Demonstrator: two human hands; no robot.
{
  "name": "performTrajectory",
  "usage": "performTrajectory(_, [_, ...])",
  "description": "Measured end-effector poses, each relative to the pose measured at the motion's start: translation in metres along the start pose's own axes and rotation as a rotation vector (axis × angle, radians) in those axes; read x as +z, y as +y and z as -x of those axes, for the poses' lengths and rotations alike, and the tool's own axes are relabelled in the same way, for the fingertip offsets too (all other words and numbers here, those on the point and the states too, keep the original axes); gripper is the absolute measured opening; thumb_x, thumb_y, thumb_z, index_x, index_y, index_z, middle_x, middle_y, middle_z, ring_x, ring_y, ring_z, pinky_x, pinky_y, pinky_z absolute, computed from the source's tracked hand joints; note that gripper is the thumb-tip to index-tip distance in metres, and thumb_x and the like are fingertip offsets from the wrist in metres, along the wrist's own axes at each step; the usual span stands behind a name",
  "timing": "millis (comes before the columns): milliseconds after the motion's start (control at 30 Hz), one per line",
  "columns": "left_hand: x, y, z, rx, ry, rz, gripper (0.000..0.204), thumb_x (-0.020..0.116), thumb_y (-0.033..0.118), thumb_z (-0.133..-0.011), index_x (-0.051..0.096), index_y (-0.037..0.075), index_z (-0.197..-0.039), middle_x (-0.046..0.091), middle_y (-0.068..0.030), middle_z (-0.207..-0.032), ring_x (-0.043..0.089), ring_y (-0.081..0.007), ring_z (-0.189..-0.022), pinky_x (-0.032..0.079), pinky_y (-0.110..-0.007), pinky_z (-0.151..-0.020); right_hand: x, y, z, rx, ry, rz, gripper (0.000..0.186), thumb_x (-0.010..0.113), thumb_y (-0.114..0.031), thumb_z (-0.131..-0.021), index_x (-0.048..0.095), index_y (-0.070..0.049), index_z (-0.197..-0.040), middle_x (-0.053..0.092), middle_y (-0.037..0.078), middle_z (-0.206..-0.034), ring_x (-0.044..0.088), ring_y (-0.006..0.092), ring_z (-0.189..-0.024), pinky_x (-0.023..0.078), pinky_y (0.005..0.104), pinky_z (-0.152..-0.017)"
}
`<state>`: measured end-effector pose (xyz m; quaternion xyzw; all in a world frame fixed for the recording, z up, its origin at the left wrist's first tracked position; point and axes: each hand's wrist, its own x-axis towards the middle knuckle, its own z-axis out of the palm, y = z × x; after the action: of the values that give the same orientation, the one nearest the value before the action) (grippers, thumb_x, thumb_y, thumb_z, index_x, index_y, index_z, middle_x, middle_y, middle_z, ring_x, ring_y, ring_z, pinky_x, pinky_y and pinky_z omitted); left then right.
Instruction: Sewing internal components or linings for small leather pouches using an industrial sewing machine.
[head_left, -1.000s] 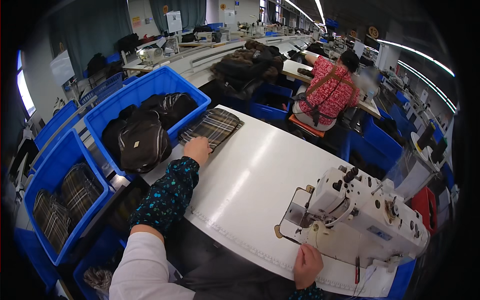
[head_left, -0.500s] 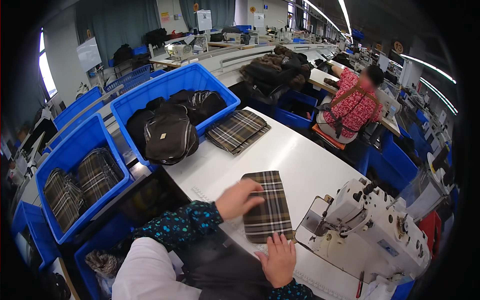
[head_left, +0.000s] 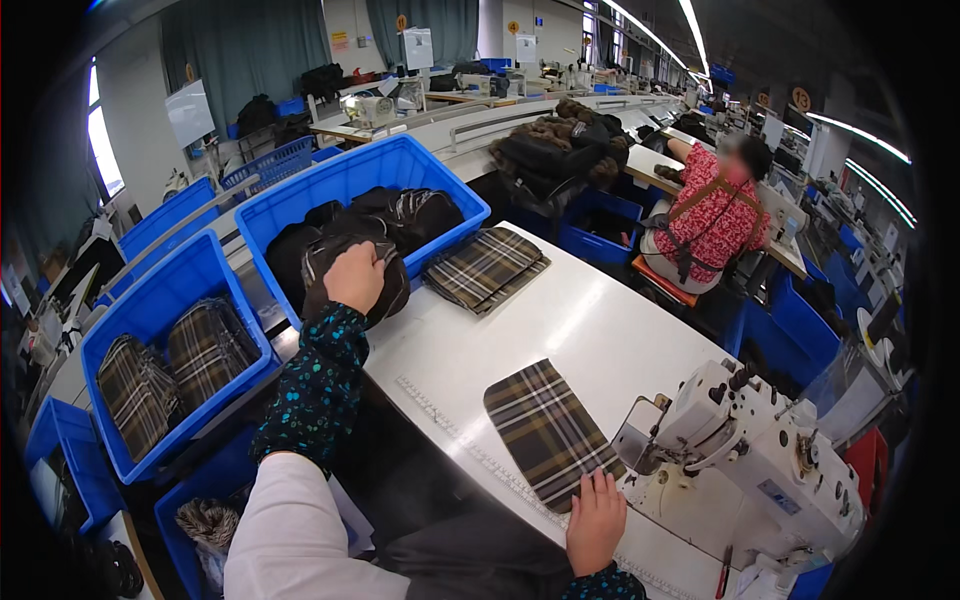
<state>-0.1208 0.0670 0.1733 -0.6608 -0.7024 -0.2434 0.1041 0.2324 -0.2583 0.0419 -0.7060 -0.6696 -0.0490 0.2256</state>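
Observation:
My left hand (head_left: 356,275) is over the middle blue bin (head_left: 447,178), its fingers curled on a dark brown fabric piece (head_left: 385,305) in it. My right hand (head_left: 593,525) lies with fingers flat on the lower end of a single plaid piece (head_left: 540,425) on the white table (head_left: 580,315). That piece reaches the plate of the white sewing machine (head_left: 760,450), right of it. A stack of similar plaid pieces (head_left: 485,265) rests beside the bin, at the table's back left.
Another blue bin (head_left: 115,445) at left holds plaid pieces. A co-worker (head_left: 710,225) in red sits at a neighbouring table. Dark fur-trimmed bundles (head_left: 555,150) lie behind my table. Small red-handled snips (head_left: 723,575) are at the front right; a red bin (head_left: 865,460) stands beyond the machine.
A plaid piece has come from the stack to the machine's left. My left hand has left it and moved up to the bin. My right hand now rests on that piece.

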Motion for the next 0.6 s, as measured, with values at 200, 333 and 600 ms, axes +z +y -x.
performTrajectory(200, [-0.112,0.040,0.040,0.260,0.207,0.456,0.023,0.069,0.020,-0.091,0.054,0.004,-0.087,0.058,-0.0188,-0.075,0.058,-0.0359,-0.069,0.044,-0.041,-0.061,-0.002,0.007,0.001,0.002,0.032,-0.028,0.044,0.069,-0.015,-0.087,0.060,-0.001,-0.127,0.054,0.016,-0.140,0.050,0.0358,-0.129,0.038,0.0505,-0.107])
performTrajectory(333, [-0.148,0.034,0.072,0.352,-0.375,0.893,0.021,0.071,0.009,-0.091,0.051,0.004,-0.085,0.052,-0.0003,-0.073,0.045,-0.0088,-0.068,0.039,-0.027,-0.060,-0.035,-0.001,-0.005,0.039,0.014,-0.547,0.052,0.070,-0.019,-0.088,0.055,0.001,-0.134,0.053,0.018,-0.142,0.051,0.0335,-0.129,0.038,0.0452,-0.109])
performTrajectory(600, [-0.074,0.054,0.136,0.496,-1.208,1.167,0.015,0.068,0.012,-0.096,0.056,0.004,-0.092,0.057,0.0026,-0.082,0.050,-0.0065,-0.078,0.043,-0.023,-0.071,-0.055,0.018,0.023,0.352,-0.848,-1.556,0.038,0.067,-0.004,-0.094,0.059,0.004,-0.129,0.066,0.005,-0.123,0.060,0.0131,-0.111,0.046,0.0309,-0.101])
